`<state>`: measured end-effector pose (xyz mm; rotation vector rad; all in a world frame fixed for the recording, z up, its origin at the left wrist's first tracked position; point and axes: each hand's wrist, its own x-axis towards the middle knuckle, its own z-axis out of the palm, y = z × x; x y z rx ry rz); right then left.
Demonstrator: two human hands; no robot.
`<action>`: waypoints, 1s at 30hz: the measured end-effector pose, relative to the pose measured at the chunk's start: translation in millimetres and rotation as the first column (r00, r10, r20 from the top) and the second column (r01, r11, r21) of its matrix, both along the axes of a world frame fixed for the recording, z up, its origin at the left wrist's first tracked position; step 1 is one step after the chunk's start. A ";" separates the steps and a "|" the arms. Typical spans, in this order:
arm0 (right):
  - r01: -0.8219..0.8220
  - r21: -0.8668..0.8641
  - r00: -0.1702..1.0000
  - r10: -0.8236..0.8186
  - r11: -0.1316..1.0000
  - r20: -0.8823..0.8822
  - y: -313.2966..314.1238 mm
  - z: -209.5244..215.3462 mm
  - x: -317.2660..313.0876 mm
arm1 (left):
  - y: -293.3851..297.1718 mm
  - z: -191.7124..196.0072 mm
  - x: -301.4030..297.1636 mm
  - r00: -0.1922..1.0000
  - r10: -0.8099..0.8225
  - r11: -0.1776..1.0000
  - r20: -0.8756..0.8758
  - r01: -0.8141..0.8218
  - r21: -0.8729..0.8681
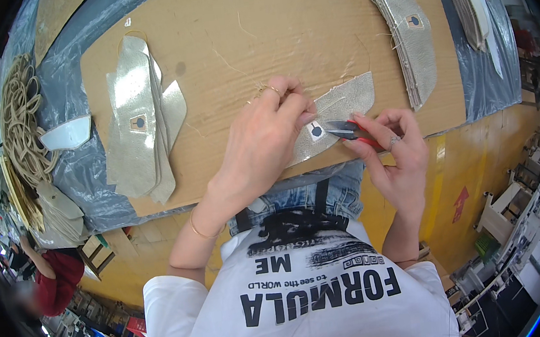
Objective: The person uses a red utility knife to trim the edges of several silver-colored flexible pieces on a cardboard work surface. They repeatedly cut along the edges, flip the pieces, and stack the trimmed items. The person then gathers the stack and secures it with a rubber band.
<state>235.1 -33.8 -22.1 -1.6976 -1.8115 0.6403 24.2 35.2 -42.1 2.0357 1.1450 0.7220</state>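
Note:
A greyish-beige, leather-like cut piece with a small dark emblem on a pale patch lies near the front edge of the cardboard. My left hand is over its left part, fingers curled and pressed together; what they pinch is hidden. In my right hand is a pair of thread snips with red handles and dark blades. The blade tips are over the piece, just right of the emblem. Loose pale threads lie along the piece's far edge.
The cardboard sheet rests on grey plastic. A fanned stack of similar pieces lies left, another stack far right. Coiled beige strips and a white piece are further left. A person in red is at lower left.

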 end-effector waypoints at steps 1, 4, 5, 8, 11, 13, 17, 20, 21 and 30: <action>-0.001 0.015 1.000 0.001 1.000 0.002 -0.3 -0.9 -2.0 | 0.0 0.5 0.0 1.000 0.016 0.999 0.019 -0.016 -0.031; 0.015 0.015 0.999 -0.016 1.000 0.028 0.1 -3.2 -8.1 | 1.2 3.3 -2.3 0.992 0.077 0.992 0.095 -0.067 -0.103; 0.023 0.018 0.999 -0.023 1.000 0.022 0.6 -3.8 -10.4 | 1.8 4.5 -3.6 0.995 0.061 0.993 0.079 -0.053 -0.102; 0.041 0.029 0.999 -0.042 0.999 0.015 3.0 -5.6 -16.2 | 3.4 8.0 -8.1 0.998 0.013 0.993 0.054 -0.006 -0.120; 0.024 0.067 0.999 -0.026 0.997 0.034 6.6 -7.3 -19.1 | 4.7 10.2 -12.2 0.996 -0.022 0.985 0.084 0.036 -0.171; 0.010 0.088 1.000 -0.013 0.996 0.024 8.2 -7.9 -20.0 | 5.4 11.0 -13.8 0.995 -0.024 0.979 0.101 0.044 -0.198; 0.009 0.090 0.998 -0.014 0.996 0.057 9.0 -8.6 -20.9 | 6.5 11.0 -15.2 0.994 -0.037 0.978 0.106 0.058 -0.199; 0.015 0.094 0.998 -0.020 0.995 0.055 9.3 -10.0 -21.5 | 6.8 11.0 -15.4 0.994 -0.039 0.977 0.102 0.059 -0.203; 0.016 0.095 0.998 -0.021 0.995 0.054 9.6 -10.6 -21.5 | 6.8 11.0 -15.4 0.994 -0.036 0.977 0.103 0.057 -0.206; 0.028 0.122 0.998 -0.035 0.992 0.056 11.8 -15.2 -19.2 | 6.7 11.7 -14.9 0.995 -0.033 0.978 0.094 0.052 -0.203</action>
